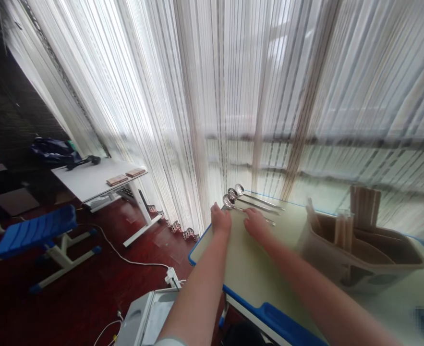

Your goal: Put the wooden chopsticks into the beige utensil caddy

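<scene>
Three metal ladles lie side by side near the far left corner of the table: the nearest ladle (228, 200), a middle ladle (232, 193) and the farthest ladle (239, 189). Their handles point to the right. My left hand (221, 220) is curled at the bowl end of the nearest ladle, its fingers closed against the edge. On that ladle's handle, just right of the bowl, my right hand (255, 222) has its fingertips closed. The undersides of both hands are hidden.
A beige divided organizer (388, 262) with wooden pieces standing in it occupies the right of the table (248, 269). Behind hangs a striped curtain (219, 96). To the left are a white desk (96, 178), a blue chair (35, 233) and a power strip (173, 278) with cables.
</scene>
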`<state>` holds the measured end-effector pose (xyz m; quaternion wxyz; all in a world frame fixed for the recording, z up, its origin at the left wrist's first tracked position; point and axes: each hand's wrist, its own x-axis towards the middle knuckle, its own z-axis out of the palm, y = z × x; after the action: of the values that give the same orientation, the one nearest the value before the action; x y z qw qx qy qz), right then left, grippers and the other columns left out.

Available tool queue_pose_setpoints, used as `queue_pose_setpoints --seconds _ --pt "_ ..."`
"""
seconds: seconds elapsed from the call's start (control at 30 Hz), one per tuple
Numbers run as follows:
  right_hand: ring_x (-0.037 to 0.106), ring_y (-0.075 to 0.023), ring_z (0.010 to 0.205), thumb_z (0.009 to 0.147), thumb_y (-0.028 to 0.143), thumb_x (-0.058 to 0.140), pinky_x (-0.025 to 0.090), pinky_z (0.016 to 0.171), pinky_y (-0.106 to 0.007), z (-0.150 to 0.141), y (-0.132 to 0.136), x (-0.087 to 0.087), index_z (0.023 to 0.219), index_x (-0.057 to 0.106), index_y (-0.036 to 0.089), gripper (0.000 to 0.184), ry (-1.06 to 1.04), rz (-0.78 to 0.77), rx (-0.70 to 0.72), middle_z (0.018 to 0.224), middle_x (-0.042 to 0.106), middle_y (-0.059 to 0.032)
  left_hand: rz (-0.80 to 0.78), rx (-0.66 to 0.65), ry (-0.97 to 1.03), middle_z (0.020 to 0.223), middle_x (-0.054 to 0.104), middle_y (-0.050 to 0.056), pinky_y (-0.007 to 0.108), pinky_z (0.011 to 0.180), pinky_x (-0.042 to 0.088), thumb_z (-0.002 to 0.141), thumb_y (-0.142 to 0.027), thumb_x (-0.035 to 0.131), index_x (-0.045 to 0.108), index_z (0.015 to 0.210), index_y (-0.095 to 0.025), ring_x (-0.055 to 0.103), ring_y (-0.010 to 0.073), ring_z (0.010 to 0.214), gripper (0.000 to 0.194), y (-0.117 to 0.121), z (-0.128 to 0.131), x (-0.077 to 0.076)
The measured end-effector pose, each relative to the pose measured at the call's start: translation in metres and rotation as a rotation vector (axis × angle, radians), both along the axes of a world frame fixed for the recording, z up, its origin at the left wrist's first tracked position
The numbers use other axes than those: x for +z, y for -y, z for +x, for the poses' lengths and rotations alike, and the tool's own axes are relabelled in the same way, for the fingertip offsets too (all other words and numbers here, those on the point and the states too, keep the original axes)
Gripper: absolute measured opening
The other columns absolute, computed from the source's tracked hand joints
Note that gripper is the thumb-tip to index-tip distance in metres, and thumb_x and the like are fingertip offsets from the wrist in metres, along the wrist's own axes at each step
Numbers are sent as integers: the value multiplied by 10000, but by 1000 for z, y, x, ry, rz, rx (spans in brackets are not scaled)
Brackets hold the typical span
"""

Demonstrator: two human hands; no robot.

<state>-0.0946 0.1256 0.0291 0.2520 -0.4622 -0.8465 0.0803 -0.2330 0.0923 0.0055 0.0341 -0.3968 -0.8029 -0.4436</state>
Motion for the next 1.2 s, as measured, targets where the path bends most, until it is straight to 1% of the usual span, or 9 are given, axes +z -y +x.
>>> queue_pose_setpoints --seconds 0.13,0.27,0.4,0.57,0.7,0.83,0.97,1.1,1.2 --pt "412 -241 1142 803 207 416 304 931 -325 -26 -21 -14 1220 495 149 428 49 51 -95 1257 485 -117 -78 -92 26 1262 465 169 328 977 343 771 -233 457 384 1269 -82 437 247 1173 525 -4 -4 -3" --pt "467 -250 1026 853 273 378 327 860 -344 -31 -28 -24 1150 543 188 350 114 52 -93 1114 568 -104 -134 -142 -9 1242 501 156 335 963 351 773 -245 452 399 1272 -93 450 252 1155 525 -5 -8 -3" --pt "482 -240 946 867 231 362 344 769 -322 -27 -28 -27 1072 574 224 295 174 58 -56 1008 591 -91 -187 -156 -45 1153 570 142 338 917 378 774 -277 466 416 1270 -136 496 255 1088 518 -5 -8 -1" --pt "480 -226 932 892 221 324 354 751 -302 -24 -26 -29 1104 548 179 311 158 79 -32 1013 584 -110 -97 -202 31 1110 610 82 322 880 396 826 -239 378 461 1229 -220 543 211 1027 412 -6 -9 -4" --pt "466 -224 929 896 210 327 362 789 -304 -24 -24 -30 1161 518 160 331 89 197 -3 1027 576 -110 -19 -238 116 1027 649 63 322 827 419 824 -268 401 523 1150 -231 582 208 941 350 -6 -9 -2" --pt "463 -211 896 893 213 351 380 809 -301 -24 -21 -27 1144 539 177 315 -20 289 51 1009 574 -99 118 -256 253 918 670 63 300 755 444 825 -373 426 569 1062 -215 613 188 806 319 1 -3 7" --pt "468 -208 885 892 211 359 398 829 -314 -23 -11 -24 1126 558 163 311 -124 350 159 985 586 -100 350 -306 440 970 648 67 267 704 465 854 -414 363 554 1051 -195 626 149 767 350 18 6 19" --pt "482 -197 903 902 212 328 403 849 -321 -17 16 -14 1152 544 154 336 -269 353 203 989 588 -104 465 -342 558 977 633 80 247 635 478 834 -427 419 494 1130 -182 635 142 748 392 42 13 40" --pt "489 -190 954 910 231 301 393 877 -319 -9 48 3 1179 529 156 361 -365 294 180 1030 578 -113 510 -407 620 1012 623 97 248 629 492 814 -440 458 448 1186 -178 639 141 754 454 64 22 60"
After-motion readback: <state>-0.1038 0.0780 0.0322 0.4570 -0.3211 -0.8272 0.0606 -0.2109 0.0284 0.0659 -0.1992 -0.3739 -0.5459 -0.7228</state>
